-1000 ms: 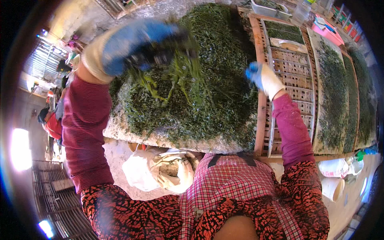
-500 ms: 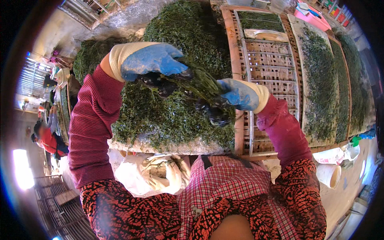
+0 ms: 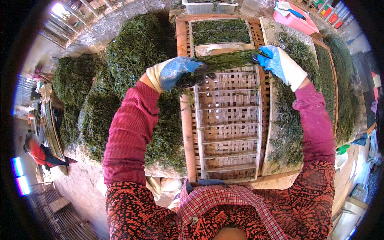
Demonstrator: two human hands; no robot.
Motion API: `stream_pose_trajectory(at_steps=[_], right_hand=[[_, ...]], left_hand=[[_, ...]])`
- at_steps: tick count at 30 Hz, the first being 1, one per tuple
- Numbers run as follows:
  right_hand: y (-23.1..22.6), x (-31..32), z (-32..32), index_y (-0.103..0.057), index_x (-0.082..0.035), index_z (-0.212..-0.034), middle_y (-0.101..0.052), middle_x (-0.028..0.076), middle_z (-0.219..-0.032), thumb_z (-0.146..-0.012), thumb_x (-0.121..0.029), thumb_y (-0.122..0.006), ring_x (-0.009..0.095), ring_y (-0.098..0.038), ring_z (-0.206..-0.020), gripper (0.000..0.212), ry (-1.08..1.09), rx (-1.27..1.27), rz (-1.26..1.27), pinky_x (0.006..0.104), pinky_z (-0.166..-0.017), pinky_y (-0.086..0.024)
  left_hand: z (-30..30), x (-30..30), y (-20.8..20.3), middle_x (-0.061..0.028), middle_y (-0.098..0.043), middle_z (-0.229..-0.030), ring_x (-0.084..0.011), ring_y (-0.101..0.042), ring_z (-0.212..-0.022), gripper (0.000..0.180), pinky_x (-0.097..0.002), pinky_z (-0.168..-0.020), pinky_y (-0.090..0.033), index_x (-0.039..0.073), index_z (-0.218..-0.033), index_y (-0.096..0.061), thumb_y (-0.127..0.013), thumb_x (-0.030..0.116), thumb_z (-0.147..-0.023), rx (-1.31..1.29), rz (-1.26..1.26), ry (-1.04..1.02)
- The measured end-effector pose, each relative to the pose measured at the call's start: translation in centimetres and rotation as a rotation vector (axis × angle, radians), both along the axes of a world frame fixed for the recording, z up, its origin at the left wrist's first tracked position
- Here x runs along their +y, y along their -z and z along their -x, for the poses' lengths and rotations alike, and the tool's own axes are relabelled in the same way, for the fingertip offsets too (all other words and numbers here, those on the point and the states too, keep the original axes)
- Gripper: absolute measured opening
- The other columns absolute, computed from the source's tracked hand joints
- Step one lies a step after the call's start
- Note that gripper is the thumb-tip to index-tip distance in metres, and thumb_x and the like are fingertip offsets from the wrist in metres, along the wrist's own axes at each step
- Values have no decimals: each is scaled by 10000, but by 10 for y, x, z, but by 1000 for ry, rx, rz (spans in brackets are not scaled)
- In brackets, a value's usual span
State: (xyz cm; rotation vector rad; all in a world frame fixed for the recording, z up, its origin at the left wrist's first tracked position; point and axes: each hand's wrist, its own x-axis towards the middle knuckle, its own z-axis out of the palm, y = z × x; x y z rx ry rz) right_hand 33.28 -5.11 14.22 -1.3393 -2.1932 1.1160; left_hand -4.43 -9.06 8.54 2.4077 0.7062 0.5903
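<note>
A bunch of dark green seaweed [image 3: 232, 61] is stretched level between my two hands, above the far part of a woven slatted tray. My left hand [image 3: 178, 71], in a blue and cream glove, is closed around its left end, where the strands look darker and wetter. At the other end my right hand [image 3: 280, 66], gloved alike, pinches the strands. Under the bunch, a metal frame with cross wires [image 3: 229, 143] lies on the woven tray [image 3: 230, 120]. At the tray's far end is a flat layer of seaweed [image 3: 222, 29], with a pale strip [image 3: 224, 49] on the near side of it.
Large heaps of seaweed [image 3: 134, 48] stand to the left. On the right are a seaweed-covered board [image 3: 290, 124] and further covered boards. A pink basin [image 3: 298, 20] and a grey tub [image 3: 210, 7] sit at the back. Another person [image 3: 38, 154] is at far left.
Both hands have moved from over the seaweed heap to the tray on the right, carrying the seaweed. They are further apart, and the bunch is drawn out longer. The view has shifted right.
</note>
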Motion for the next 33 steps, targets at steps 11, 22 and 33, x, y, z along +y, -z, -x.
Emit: stream_pose_trajectory(at_steps=[11,22,33], right_hand=[[85,35,20,-682,1,-982,-674,256,-860,-886,-335,-682,425,-667,-826,349,7,-417,-382,488,-751,-524],[63,61,-58,-689,-44,-1117,-716,200,-984,-840,-425,-746,347,-702,-896,474,163,-558,-409,444,-831,-544],[105,3,-30,-612,-81,-1198,-644,120,-1188,-861,-337,-656,315,-598,-1139,426,-404,-459,-829,480,-1087,-380]], left_hand=[[-23,-2,28,-165,-696,-1116,-297,-683,-961,373,-381,-861,-548,39,-1232,-620,-661,156,-881,627,-108,-1359],[-135,-30,93,-159,-563,-1360,-343,-492,-1295,540,-508,-1163,-278,69,-1240,-616,-633,432,-841,494,-379,-926],[-141,-29,98,-193,-580,-1333,-398,-524,-1239,497,-514,-1139,-311,27,-1204,-604,-658,349,-830,440,-412,-940]])
